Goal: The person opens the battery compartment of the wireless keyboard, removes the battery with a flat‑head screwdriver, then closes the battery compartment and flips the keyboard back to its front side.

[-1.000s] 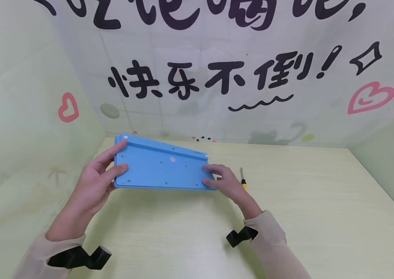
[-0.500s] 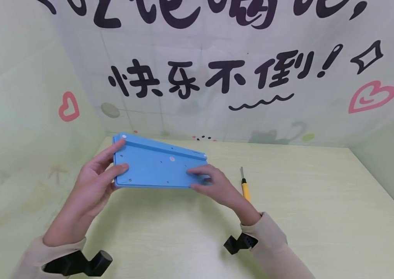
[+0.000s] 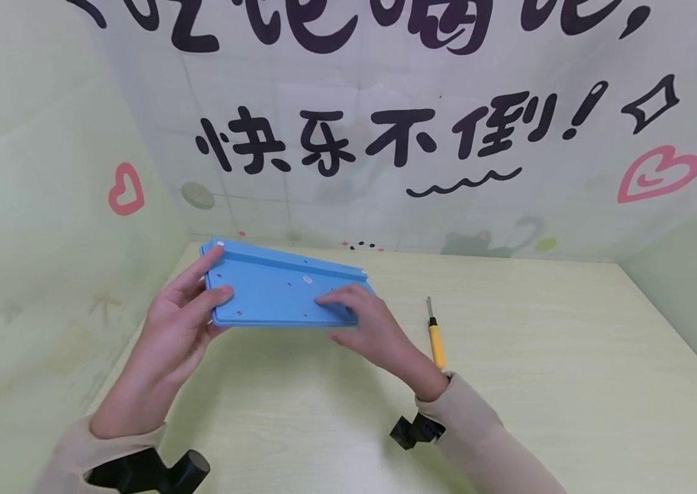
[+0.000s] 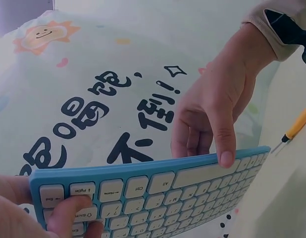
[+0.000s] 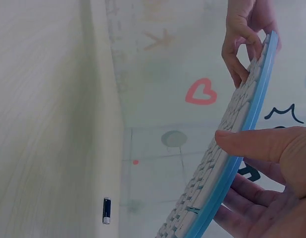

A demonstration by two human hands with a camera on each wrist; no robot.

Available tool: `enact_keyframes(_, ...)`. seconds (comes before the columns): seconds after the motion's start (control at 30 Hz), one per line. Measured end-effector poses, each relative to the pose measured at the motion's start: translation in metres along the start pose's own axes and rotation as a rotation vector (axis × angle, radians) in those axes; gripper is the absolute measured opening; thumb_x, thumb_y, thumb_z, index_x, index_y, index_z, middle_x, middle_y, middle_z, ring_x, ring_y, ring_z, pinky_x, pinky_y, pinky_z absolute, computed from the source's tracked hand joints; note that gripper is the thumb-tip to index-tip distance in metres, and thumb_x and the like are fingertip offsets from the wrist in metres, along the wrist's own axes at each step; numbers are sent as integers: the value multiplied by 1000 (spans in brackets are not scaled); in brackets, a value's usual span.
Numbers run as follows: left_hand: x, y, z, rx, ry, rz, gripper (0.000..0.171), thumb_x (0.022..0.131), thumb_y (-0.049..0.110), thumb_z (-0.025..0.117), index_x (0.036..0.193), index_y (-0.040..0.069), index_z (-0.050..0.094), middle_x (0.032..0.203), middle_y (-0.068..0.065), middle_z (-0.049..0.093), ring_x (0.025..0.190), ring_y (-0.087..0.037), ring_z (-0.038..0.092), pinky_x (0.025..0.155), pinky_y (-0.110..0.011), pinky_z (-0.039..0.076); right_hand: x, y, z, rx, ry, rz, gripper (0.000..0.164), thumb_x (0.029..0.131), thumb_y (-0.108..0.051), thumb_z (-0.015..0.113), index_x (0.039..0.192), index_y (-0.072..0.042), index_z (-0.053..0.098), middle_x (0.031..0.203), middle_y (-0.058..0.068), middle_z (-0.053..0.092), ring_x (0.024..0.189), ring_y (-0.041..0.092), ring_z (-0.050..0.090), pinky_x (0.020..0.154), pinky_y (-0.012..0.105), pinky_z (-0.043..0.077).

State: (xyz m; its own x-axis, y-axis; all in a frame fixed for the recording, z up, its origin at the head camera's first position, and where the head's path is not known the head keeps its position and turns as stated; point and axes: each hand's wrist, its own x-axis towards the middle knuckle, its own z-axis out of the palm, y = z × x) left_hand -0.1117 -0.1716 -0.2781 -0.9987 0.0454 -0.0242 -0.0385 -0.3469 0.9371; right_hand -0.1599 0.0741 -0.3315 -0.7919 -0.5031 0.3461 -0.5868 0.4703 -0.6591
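A blue keyboard [image 3: 268, 291] is held up over the table, its screw-dotted underside toward the head camera. Its white keys [image 4: 190, 196] show in the left wrist view. My left hand [image 3: 169, 336] grips one short end, thumb on the underside and fingertips curled over the corner keys. Around the near long edge is my right hand [image 3: 376, 329], its fingers against the underside. In the left wrist view, the right thumb [image 4: 223, 134] lies over that edge beside the space bar [image 4: 197, 176].
A screwdriver with a yellow handle [image 3: 437, 345] lies on the pale table [image 3: 546, 357], right of the keyboard. In the right wrist view a small dark battery [image 5: 107, 210] lies near the table's edge. A printed cloth wall [image 3: 348, 213] rises behind.
My right hand has slid left from the keyboard's right end along its near edge, uncovering the screwdriver handle. My left hand keeps its grip; the keyboard's near edge has risen slightly.
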Motion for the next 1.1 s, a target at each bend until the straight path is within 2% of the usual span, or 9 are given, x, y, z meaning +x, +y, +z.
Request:
enact_keyframes(0.13, 2, -2, 2, -4, 14, -17, 61, 91, 8, 57, 143, 27, 32, 148, -13, 7, 116, -27, 38, 82, -25, 48, 4, 1, 3, -40, 20, -1, 44, 69, -3, 78, 111, -8, 65, 112, 7, 58, 106, 22, 53, 85, 36, 46)
enact_keyframes(0.3, 5, -4, 6, 2, 21, -30, 61, 91, 8, 56, 143, 27, 31, 148, -13, 8, 116, -28, 37, 81, -24, 48, 6, 2, 6, -167, 22, -6, 41, 72, -9, 78, 111, -12, 66, 112, 5, 59, 102, 20, 57, 79, 35, 49)
enact_keyframes(0.43, 8, -4, 12, 54, 24, -13, 60, 91, 8, 55, 143, 27, 32, 144, -14, 13, 118, -32, 34, 82, -26, 48, 5, 1, 7, -256, 24, -36, 41, 74, -9, 75, 114, -13, 64, 112, 5, 60, 97, 20, 60, 71, 31, 51)
enact_keyframes(0.6, 13, -3, 23, 155, 53, 29, 56, 91, 9, 56, 141, 26, 37, 133, -15, 24, 115, -34, 37, 80, -29, 49, 2, 1, 8, -328, 64, -88, 47, 75, -4, 70, 120, -11, 61, 112, 7, 59, 69, 14, 60, 52, 21, 44)
enact_keyframes(0.67, 15, -3, 28, 182, 55, 47, 54, 91, 9, 56, 140, 25, 39, 130, -14, 26, 113, -33, 40, 79, -30, 50, 1, 0, 8, -342, 84, -106, 51, 73, -1, 69, 123, -10, 59, 112, 8, 59, 63, 12, 57, 50, 20, 42)
enact_keyframes(0.73, 17, -2, 33, 199, 52, 64, 53, 91, 9, 56, 140, 22, 41, 126, -14, 29, 109, -31, 44, 78, -30, 50, 0, -1, 8, -348, 100, -123, 55, 72, 2, 67, 125, -10, 57, 111, 9, 58, 65, 13, 58, 53, 21, 45)
enact_keyframes(0.87, 21, -1, 42, 219, 48, 93, 49, 90, 8, 56, 137, 19, 45, 120, -13, 33, 98, -26, 53, 74, -29, 52, -2, -2, 10, -344, 128, -140, 61, 71, 7, 65, 129, -9, 53, 111, 12, 57, 79, 19, 61, 64, 27, 51)
enact_keyframes(0.97, 24, 0, 49, 237, 47, 124, 47, 90, 10, 58, 135, 18, 48, 119, -14, 36, 90, -22, 57, 71, -29, 52, -3, -2, 10, -330, 159, -134, 63, 72, 10, 64, 131, -8, 52, 112, 13, 56, 87, 23, 61, 68, 29, 52)
enact_keyframes(1.1, 28, 3, 60, 264, 37, 182, 46, 89, 12, 60, 133, 17, 50, 120, -15, 38, 90, -23, 58, 71, -32, 53, -3, -1, 12, -301, 221, -133, 63, 72, 12, 63, 131, -7, 52, 110, 14, 57, 96, 25, 59, 71, 29, 52)
